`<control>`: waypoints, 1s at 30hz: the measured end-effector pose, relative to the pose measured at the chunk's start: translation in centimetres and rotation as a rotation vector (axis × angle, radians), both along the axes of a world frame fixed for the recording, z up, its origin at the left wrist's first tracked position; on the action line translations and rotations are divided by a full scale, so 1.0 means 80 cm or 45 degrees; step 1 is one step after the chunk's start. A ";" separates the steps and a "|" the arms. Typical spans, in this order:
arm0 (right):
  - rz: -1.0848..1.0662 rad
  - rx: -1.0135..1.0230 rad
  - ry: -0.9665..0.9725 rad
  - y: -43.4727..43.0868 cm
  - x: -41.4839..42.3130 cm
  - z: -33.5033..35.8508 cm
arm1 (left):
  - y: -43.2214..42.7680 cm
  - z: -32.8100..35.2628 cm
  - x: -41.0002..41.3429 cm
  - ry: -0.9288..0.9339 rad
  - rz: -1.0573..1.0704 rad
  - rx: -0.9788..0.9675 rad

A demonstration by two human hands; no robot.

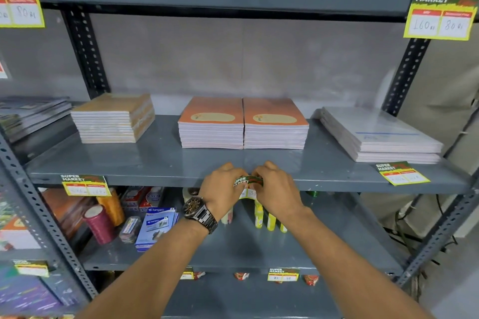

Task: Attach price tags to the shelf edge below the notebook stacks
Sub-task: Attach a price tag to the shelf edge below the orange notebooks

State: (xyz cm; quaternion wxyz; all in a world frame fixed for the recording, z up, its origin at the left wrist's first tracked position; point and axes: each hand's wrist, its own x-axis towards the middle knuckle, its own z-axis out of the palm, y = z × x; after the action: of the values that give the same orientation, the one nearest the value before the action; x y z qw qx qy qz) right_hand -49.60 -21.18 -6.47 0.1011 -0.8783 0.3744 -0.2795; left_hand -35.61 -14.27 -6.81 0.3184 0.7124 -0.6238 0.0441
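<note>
A green and yellow price tag (248, 185) lies against the front edge of the grey middle shelf (160, 180), below two orange notebook stacks (243, 124). My left hand (223, 189), with a dark wristwatch, pinches the tag's left side. My right hand (274, 189) pinches its right side. The hands hide most of the tag. Another tag (85, 185) hangs on the same edge below a tan notebook stack (114, 118), and a third tag (403, 173) sits below the grey-white stack (381, 134) on the right.
Larger tags (440, 11) hang from the upper shelf, which carries tall paper stacks. The shelf below holds stapler boxes (155, 225), a maroon spool (99, 224) and yellow bottles (269, 220). Perforated uprights (407, 72) frame the bay. Cables trail at the right.
</note>
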 end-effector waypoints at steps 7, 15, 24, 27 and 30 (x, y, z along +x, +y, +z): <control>-0.071 -0.095 0.088 -0.008 0.004 0.009 | -0.006 -0.004 0.020 -0.301 0.055 -0.036; -0.072 -0.148 0.096 0.000 0.005 -0.002 | 0.003 -0.003 0.024 -0.157 0.000 0.012; -0.135 -0.276 0.095 -0.005 0.008 -0.020 | 0.001 -0.007 0.033 -0.142 -0.029 0.028; -0.154 -0.282 0.083 -0.006 0.011 -0.021 | -0.001 -0.008 0.039 -0.154 -0.051 0.029; -0.179 -0.252 0.077 -0.004 0.013 -0.017 | -0.002 -0.007 0.040 -0.152 -0.072 0.027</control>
State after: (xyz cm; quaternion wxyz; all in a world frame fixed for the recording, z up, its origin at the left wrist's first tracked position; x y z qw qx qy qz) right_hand -48.59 -21.49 -7.86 -0.0171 -0.8637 0.4085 -0.2949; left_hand -32.38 -14.40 -7.39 0.2740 0.6939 -0.6622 0.0708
